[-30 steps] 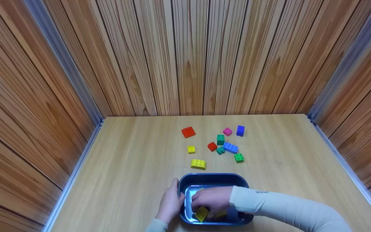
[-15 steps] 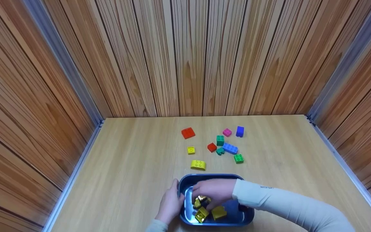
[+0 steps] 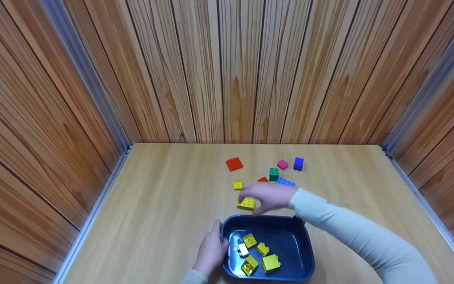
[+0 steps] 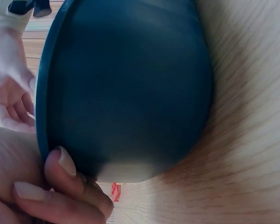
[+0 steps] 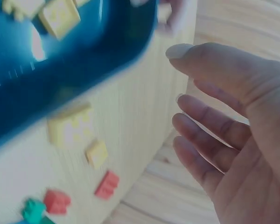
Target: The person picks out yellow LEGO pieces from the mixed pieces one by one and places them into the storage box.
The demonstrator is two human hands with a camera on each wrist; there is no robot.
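Beyond the dark blue tray, head view: flat red brick, pink brick, dark blue brick and dark green brick lie scattered.
In the way: the right hand covers part of the arched yellow brick, and also the near parts of the light blue brick and the small red brick.
Table and walls: pale wooden table, plank-patterned walls on three sides, grey strips in the corners.
Tray and bricks: the tray stands upright at the near part of the table; five yellow bricks lie inside, turned different ways, one bright with glare.
Left hand: it grips the tray's left end.
Tray wall, left wrist view: smooth and dark, it fills the middle; bent fingers of the left hand are at the rim.
Right hand, right wrist view: fingers loosely bent, thumb well apart, nothing held.
Below the tray here: arched brick, small yellow brick and small green piece, all blurred.
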